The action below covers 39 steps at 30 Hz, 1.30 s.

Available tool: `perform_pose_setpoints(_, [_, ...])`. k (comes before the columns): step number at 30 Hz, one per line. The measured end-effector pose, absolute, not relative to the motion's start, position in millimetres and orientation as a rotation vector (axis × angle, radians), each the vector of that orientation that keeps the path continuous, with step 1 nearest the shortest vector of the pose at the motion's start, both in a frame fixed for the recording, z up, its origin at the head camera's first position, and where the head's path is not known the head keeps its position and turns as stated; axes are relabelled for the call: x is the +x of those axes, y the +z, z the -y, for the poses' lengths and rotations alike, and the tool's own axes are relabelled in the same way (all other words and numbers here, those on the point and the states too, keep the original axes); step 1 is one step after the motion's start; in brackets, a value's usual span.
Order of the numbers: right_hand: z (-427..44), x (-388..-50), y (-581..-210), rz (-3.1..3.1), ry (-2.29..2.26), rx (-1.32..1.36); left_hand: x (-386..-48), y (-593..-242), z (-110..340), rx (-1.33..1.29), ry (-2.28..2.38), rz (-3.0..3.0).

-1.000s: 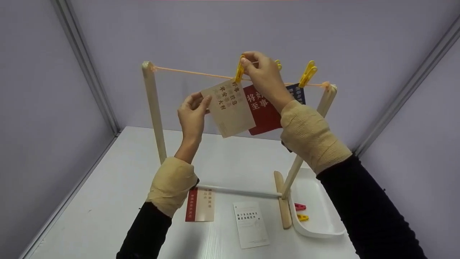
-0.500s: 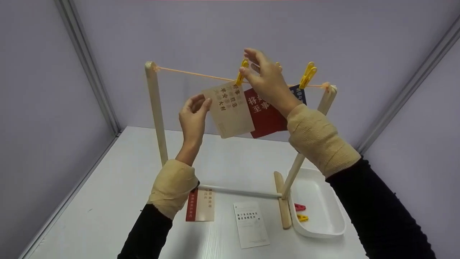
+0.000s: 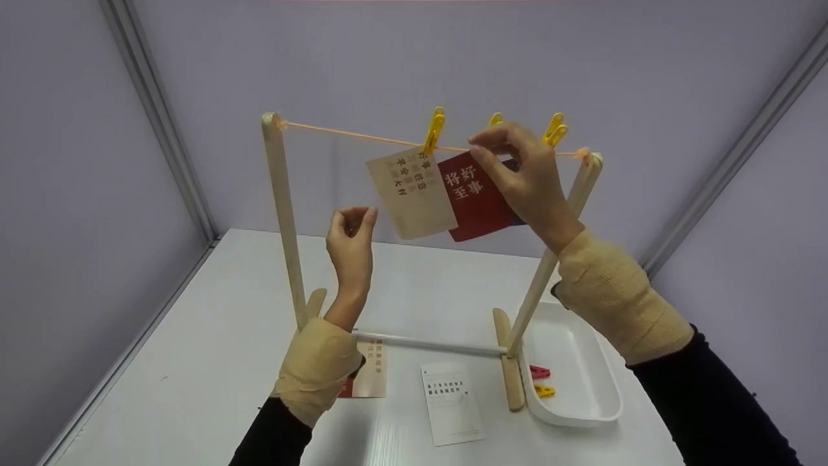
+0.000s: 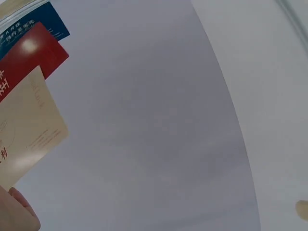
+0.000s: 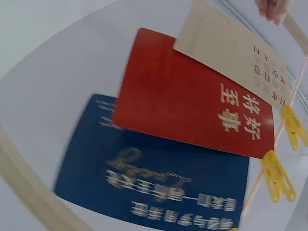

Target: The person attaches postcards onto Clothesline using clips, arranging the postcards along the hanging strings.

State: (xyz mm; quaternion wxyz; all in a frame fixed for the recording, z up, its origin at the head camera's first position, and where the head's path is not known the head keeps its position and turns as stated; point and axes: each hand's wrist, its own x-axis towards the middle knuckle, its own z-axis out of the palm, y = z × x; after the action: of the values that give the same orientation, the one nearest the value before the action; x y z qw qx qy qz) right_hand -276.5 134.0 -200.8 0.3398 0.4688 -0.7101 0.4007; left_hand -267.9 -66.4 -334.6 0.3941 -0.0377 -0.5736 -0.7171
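A cream card [image 3: 417,204] hangs tilted from an orange string [image 3: 349,134], held by a yellow clothespin [image 3: 435,129]. Beside it hangs a red card [image 3: 475,210], partly behind the cream one. A dark blue card [image 5: 159,185] hangs beyond, mostly hidden by my right hand in the head view. My left hand [image 3: 351,252] is below and left of the cream card, apart from it, fingers loosely curled around nothing. In front of the red card is my right hand [image 3: 527,181], its fingers bent loosely; no held thing shows, and I cannot tell whether it touches the card.
Wooden posts [image 3: 283,213] carry the string at both ends. On the white table lie a white printed card [image 3: 451,414] and a red-and-cream card [image 3: 372,372]. A white tray [image 3: 611,395] at right holds a red clothespin [image 3: 539,372] and a yellow one.
My right hand has let go of the yellow clothespin and moved right and down. The left hand has released the cream card and dropped lower; the card hangs from its clothespin.
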Motion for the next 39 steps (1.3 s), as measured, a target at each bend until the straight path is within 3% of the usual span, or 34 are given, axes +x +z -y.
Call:
perform_pose_setpoints(12, [-203, -245, -296, 2.052, 1.211, 1.035, -235, -383, 6, -0.11, -1.913, 1.545])
perform_pose_setpoints(21, [-252, -219, -357, 2.266, 1.337, 0.629, -228, -457, -44, -0.021, -2.065, 1.689])
perform_pose_setpoints(26, [-277, -211, -393, 2.349, 1.452, 0.338, -211, -479, -71, 0.067, -2.141, 1.742])
perform_pose_setpoints(33, [-310, -205, -445, 2.396, 1.462, 0.067, -189, -482, -109, 0.131, -2.225, 1.811])
perform_pose_setpoints(39, [-332, -208, -498, 2.473, 1.45, -0.057, -189, -521, -143, 0.208, -2.261, 1.859])
